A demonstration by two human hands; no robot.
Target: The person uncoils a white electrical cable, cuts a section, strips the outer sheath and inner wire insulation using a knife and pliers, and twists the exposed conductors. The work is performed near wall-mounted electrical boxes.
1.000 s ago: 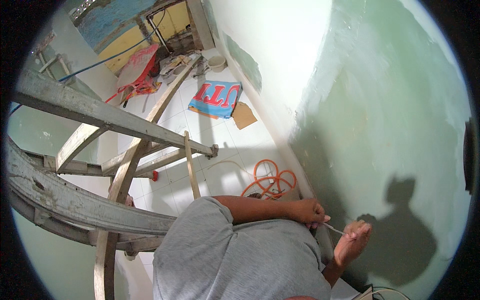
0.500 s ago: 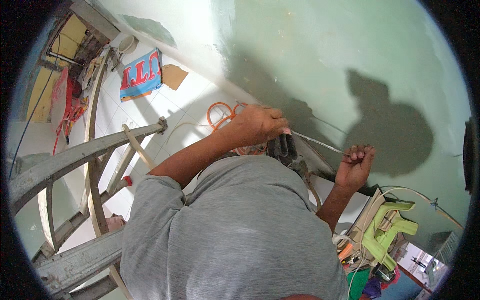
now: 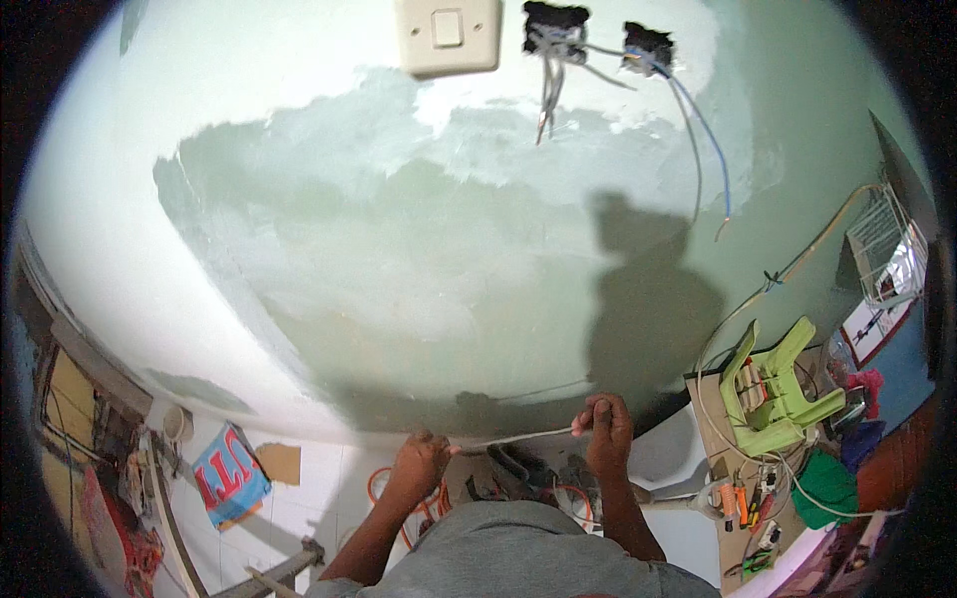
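Observation:
A thin, pale length of cable [image 3: 528,437] is stretched between my two hands in front of the wall. My left hand [image 3: 423,466] is closed around its left end, and my right hand [image 3: 604,431] pinches the other end between thumb and fingers. Higher up, a cream wall switch [image 3: 449,32] is fixed beside a ragged box hole [image 3: 543,18] with grey wires [image 3: 548,95] hanging out. From a second hole [image 3: 650,42] to its right dangle a blue wire [image 3: 720,169] and a grey one, with bare copper at the blue wire's tip.
At the right, a light green plastic stool [image 3: 763,436] lies tipped among hand tools [image 3: 740,500] and a green cloth [image 3: 825,490]. A ladder [image 3: 289,568] stands low on the left. Orange hose [image 3: 379,486] and a blue printed sheet [image 3: 231,478] lie on the tiled floor.
My view has tilted up toward the wall, bringing the switch and the wired holes into sight. Both hands now appear lower, still holding the cable, which is closer to level.

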